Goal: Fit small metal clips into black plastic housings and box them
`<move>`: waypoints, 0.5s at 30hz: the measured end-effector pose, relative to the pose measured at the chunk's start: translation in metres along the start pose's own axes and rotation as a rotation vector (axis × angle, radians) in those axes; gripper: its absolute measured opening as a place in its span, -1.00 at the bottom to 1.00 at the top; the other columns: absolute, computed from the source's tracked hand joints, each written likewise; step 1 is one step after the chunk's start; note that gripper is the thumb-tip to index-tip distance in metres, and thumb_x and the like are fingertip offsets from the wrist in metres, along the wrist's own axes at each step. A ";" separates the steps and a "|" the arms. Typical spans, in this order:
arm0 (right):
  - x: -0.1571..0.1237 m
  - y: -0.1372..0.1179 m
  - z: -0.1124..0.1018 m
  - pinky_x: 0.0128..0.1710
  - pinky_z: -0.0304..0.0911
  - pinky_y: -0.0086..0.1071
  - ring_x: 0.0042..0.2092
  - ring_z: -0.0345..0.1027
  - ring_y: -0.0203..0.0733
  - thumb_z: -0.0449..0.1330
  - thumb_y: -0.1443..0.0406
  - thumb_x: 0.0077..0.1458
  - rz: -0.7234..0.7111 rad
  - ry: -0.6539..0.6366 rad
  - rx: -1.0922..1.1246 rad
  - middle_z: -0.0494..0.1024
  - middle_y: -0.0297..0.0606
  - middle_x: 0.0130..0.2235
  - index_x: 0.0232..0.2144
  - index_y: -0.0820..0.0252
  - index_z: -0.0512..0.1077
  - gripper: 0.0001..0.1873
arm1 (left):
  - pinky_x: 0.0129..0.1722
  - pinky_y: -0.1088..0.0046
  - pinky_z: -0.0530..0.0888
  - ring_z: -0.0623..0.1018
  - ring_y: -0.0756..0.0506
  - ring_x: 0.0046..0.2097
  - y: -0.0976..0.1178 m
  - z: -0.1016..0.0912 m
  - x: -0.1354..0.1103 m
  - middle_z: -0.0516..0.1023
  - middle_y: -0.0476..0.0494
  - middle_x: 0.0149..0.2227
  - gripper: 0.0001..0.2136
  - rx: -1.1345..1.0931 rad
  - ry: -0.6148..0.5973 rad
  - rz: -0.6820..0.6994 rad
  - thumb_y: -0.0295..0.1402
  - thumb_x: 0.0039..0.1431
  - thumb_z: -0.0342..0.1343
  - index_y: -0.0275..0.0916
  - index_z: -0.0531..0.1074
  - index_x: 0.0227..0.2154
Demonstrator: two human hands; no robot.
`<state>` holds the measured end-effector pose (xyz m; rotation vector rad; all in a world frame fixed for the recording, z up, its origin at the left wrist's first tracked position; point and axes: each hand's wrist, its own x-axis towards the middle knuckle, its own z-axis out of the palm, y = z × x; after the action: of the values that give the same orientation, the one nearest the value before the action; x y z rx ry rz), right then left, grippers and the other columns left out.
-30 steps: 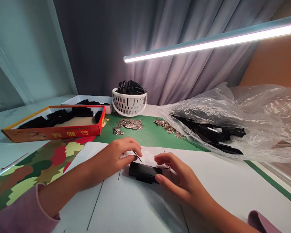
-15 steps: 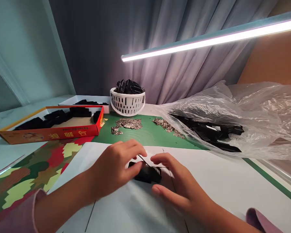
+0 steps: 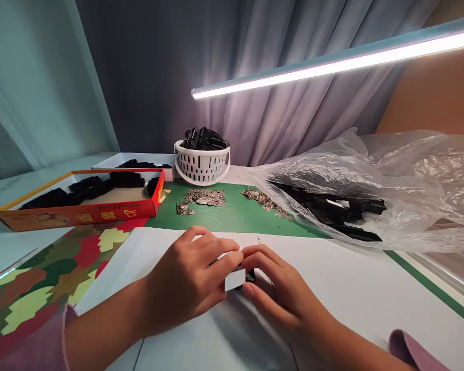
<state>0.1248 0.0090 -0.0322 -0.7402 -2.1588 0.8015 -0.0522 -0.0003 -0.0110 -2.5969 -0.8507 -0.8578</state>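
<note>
On the white sheet (image 3: 332,299) in front of me, a small black plastic part (image 3: 250,277) sits between my two hands, mostly covered by fingers. My left hand (image 3: 195,275) closes over its left side, with index and middle fingertips on top. A pale, flat rectangle (image 3: 235,280) shows below those fingertips; whether it is a separate piece or a shiny face of the part, I cannot tell. My right hand (image 3: 282,283) curls around the right end, fingertips at the back and thumb at the front. Both hands' fingertips nearly meet above the part.
Black parts lie in an orange-red box (image 3: 100,214) and a white box (image 3: 170,172) at left. A white basket (image 3: 202,165) heaped with black parts stands behind. Small metal pieces (image 3: 204,197) sit on the green mat (image 3: 224,224). A plastic bag (image 3: 410,206) holds black parts. A lamp (image 3: 332,67) hangs above.
Both hands have drawn together around the black part, covering more of it. The pale rectangle now shows under my left fingers, where a dark surface and thin dark lines were seen.
</note>
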 end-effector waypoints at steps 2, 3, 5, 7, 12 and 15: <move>-0.001 0.001 0.000 -0.32 0.14 -0.44 -0.30 0.17 -0.31 -0.08 0.37 -0.01 -0.010 0.019 -0.013 0.28 -0.23 -0.32 -0.50 0.23 0.19 -0.91 | -0.27 0.34 0.28 0.43 -0.05 -0.32 0.000 0.002 -0.001 0.48 -0.11 -0.28 -0.70 -0.005 -0.021 0.008 -0.63 -0.12 -0.10 -0.30 0.29 -0.27; -0.001 0.001 0.000 -0.32 0.14 -0.44 -0.31 0.17 -0.31 -0.08 0.37 -0.01 -0.004 0.021 -0.018 0.28 -0.23 -0.33 -0.51 0.23 0.19 -0.91 | -0.26 0.34 0.28 0.43 -0.05 -0.32 0.000 0.003 -0.001 0.48 -0.11 -0.28 -0.70 -0.012 -0.027 0.010 -0.63 -0.12 -0.11 -0.30 0.29 -0.27; -0.002 0.000 -0.001 -0.31 0.15 -0.43 -0.29 0.17 -0.29 -0.06 0.35 -0.01 0.011 0.007 -0.021 0.28 -0.22 -0.32 -0.45 0.23 0.22 -0.93 | -0.23 0.34 0.27 0.44 -0.05 -0.30 0.000 0.004 -0.002 0.47 -0.10 -0.27 -0.71 -0.030 -0.044 0.005 -0.62 -0.11 -0.11 -0.29 0.29 -0.27; -0.002 0.000 -0.001 -0.29 0.16 -0.41 -0.27 0.17 -0.27 -0.02 0.34 -0.03 0.009 -0.008 -0.022 0.27 -0.21 -0.29 -0.37 0.23 0.23 -0.88 | -0.22 0.33 0.26 0.44 -0.05 -0.29 -0.001 0.006 -0.003 0.47 -0.10 -0.26 -0.70 -0.040 -0.052 -0.007 -0.62 -0.11 -0.12 -0.28 0.28 -0.26; -0.001 0.002 0.001 -0.20 0.17 -0.38 -0.18 0.16 -0.26 0.06 0.36 -0.09 -0.044 0.060 -0.038 0.24 -0.21 -0.21 -0.27 0.21 0.21 -0.76 | -0.22 0.34 0.26 0.43 -0.06 -0.25 -0.003 0.006 -0.001 0.47 -0.11 -0.25 -0.67 -0.054 -0.044 -0.013 -0.64 -0.14 -0.12 -0.31 0.26 -0.24; -0.002 0.005 0.002 -0.18 0.19 -0.41 -0.15 0.16 -0.28 0.08 0.42 -0.12 -0.032 0.100 -0.044 0.22 -0.25 -0.19 -0.26 0.15 0.21 -0.71 | -0.23 0.35 0.27 0.44 -0.05 -0.28 -0.003 0.005 -0.001 0.47 -0.08 -0.28 -0.66 -0.059 -0.047 -0.019 -0.64 -0.15 -0.11 -0.30 0.24 -0.24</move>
<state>0.1253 0.0100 -0.0375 -0.7509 -2.0998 0.6880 -0.0521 0.0033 -0.0147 -2.6736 -0.8773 -0.8425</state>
